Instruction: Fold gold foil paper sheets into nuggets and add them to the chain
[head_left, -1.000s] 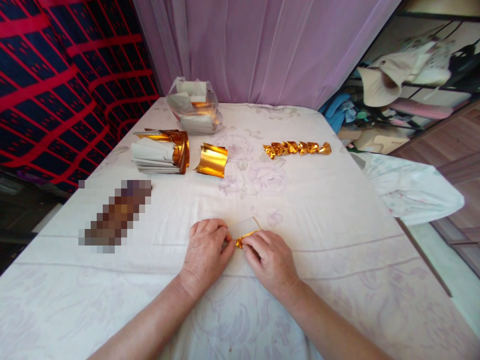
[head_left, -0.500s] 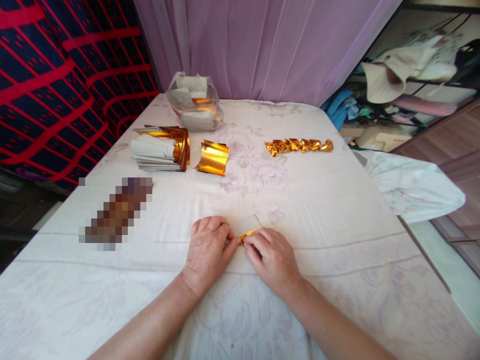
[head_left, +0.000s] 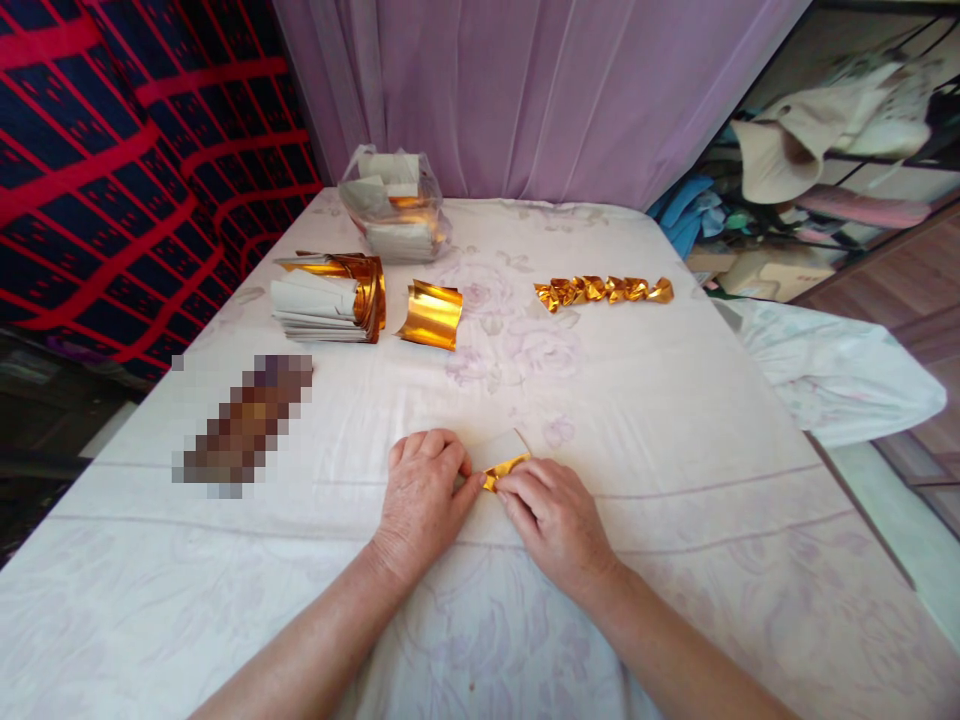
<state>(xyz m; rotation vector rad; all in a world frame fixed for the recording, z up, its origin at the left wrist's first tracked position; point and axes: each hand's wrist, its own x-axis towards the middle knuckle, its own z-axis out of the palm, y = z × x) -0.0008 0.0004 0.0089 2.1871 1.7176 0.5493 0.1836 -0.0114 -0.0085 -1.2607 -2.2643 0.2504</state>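
My left hand (head_left: 424, 490) and my right hand (head_left: 555, 515) press together on a small sheet of gold foil paper (head_left: 501, 455), white side up, lying on the white flowered cloth (head_left: 675, 420). Both sets of fingertips pinch its near edge, where a gold fold shows. Farther back lie a stack of gold and white sheets (head_left: 326, 298), a single curled gold sheet (head_left: 430, 315) and a row of folded gold pieces (head_left: 604, 290).
A clear plastic bag of more sheets (head_left: 394, 205) stands at the back by the purple curtain (head_left: 525, 90). A blurred brown object (head_left: 244, 425) lies at the left. To the right, past the table's edge, are a white cloth (head_left: 832, 370) and cluttered shelves (head_left: 817, 150).
Both hands have stayed on the small sheet, with the gold fold at its near edge showing a little more. The view has shifted slightly.
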